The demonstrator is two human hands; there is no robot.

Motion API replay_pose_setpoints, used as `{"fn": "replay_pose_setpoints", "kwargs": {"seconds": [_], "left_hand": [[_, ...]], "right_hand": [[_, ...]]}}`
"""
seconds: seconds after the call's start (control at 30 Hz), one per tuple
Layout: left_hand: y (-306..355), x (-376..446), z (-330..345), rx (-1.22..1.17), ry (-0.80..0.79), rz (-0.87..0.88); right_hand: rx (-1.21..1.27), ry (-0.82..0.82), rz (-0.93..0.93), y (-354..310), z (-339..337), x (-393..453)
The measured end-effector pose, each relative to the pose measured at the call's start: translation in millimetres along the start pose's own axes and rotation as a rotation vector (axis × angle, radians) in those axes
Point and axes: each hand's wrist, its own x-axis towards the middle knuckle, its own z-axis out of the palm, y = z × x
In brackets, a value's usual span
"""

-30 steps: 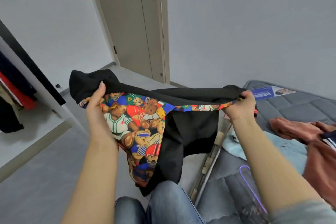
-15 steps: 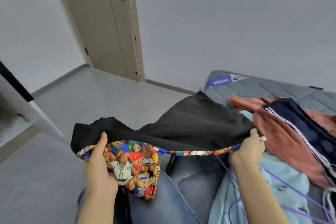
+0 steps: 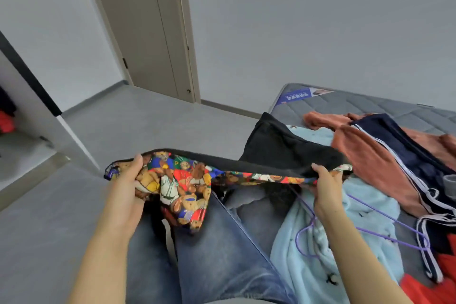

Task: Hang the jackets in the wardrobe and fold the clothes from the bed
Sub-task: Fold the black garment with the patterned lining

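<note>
The person holds a black garment [image 3: 278,153] with a bear-print lining stretched between both hands, above the knees in jeans [image 3: 222,254]. The left hand [image 3: 128,187], at 9 o'clock, has its fingers curled tight on one end of the edge. The right hand [image 3: 325,187], at 3 o'clock, pinches the other end. The far part of the garment lies on the bed [image 3: 357,103], beside a light blue blanket [image 3: 308,249], a purple hanger [image 3: 385,232] and a rust-coloured cloth [image 3: 370,158].

The wardrobe [image 3: 22,116] is cut off at the left edge, and the bed [image 3: 370,103] and its clothes at the right.
</note>
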Motion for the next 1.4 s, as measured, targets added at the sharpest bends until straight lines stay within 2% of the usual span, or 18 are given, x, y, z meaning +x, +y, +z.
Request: {"fn": "replay_pose_setpoints", "kwargs": {"seconds": [0.1, 0.2, 0.27, 0.37, 0.4, 0.5, 0.57, 0.6, 0.67, 0.77, 0.87, 0.93, 1.0, 1.1, 1.17, 1.23, 1.33, 1.4], "left_hand": [[26.8, -11.0, 12.8, -0.069, -0.029, 0.186], [36.6, -33.0, 8.8, -0.081, -0.076, 0.208], [30.8, -47.6, -3.3, -0.022, -0.076, 0.097], [15.7, -59.2, -15.0, 0.18, 0.006, -0.116], [7.3, -65.5, -27.9, 0.265, -0.045, -0.11], [-2.5, -72.2, -57.2, 0.093, 0.024, -0.137], [6.1, -66.5, -54.9, 0.127, 0.044, -0.286], [9.6, -61.4, -46.5, 0.121, -0.005, -0.445], [13.2, -55.7, -40.2, 0.134, -0.038, -0.428], [20.7, -40.6, -50.9, -0.082, -0.107, -0.324], [37.1, -7.7, -29.3, -0.242, -0.059, -0.221], [40.2, 20.1, -12.5, -0.253, 0.029, -0.162], [27.7, 53.8, -1.5, -0.116, 0.122, -0.09], [-2.9, 101.0, 1.6, -0.176, 0.182, -0.215], [-25.1, 121.7, -3.6, 0.196, 0.171, -0.318], [-47.8, 126.8, -20.3, 0.622, 0.108, -0.324], [-72.3, 113.1, -49.1, 0.893, 0.005, -0.231], [-82.7, 107.7, -60.4, 1.078, 0.079, -0.105]], "right_hand": [[0.024, -0.141, -0.185, -36.5, 19.8, 0.5], [0.061, -0.099, -0.356, -46.5, 16.6, -11.0], [0.063, -0.008, -0.386, -31.1, 0.5, -23.0], [0.041, 0.179, -0.308, 9.8, -29.3, -40.3], [0.038, 0.24, -0.271, 22.3, -37.1, -44.1], [-0.035, 0.361, -0.207, 47.0, -58.8, -46.8], [-0.075, 0.344, -0.212, 49.1, -65.1, -43.5], [-0.09, 0.339, -0.213, 47.2, -64.1, -39.3], [-0.104, 0.28, -0.24, 37.2, -52.6, -30.9], [-0.126, 0.13, -0.303, 17.2, -19.2, -14.2], [-0.21, -0.024, -0.292, -0.2, 26.6, 17.3], [-0.363, -0.089, -0.197, -2.4, 57.7, 45.2], [-0.437, -0.199, -0.036, 6.2, 82.7, 68.9], [-0.541, -0.349, 0.143, 28.6, 103.0, 85.9], [-0.616, -0.344, 0.168, 44.6, 99.4, 83.8], [-0.548, -0.272, 0.073, 59.8, 83.5, 68.8], [-0.366, -0.085, -0.04, 76.7, 49.1, 30.9], [-0.281, 0.065, -0.067, 87.4, 26.0, 17.0]]}}
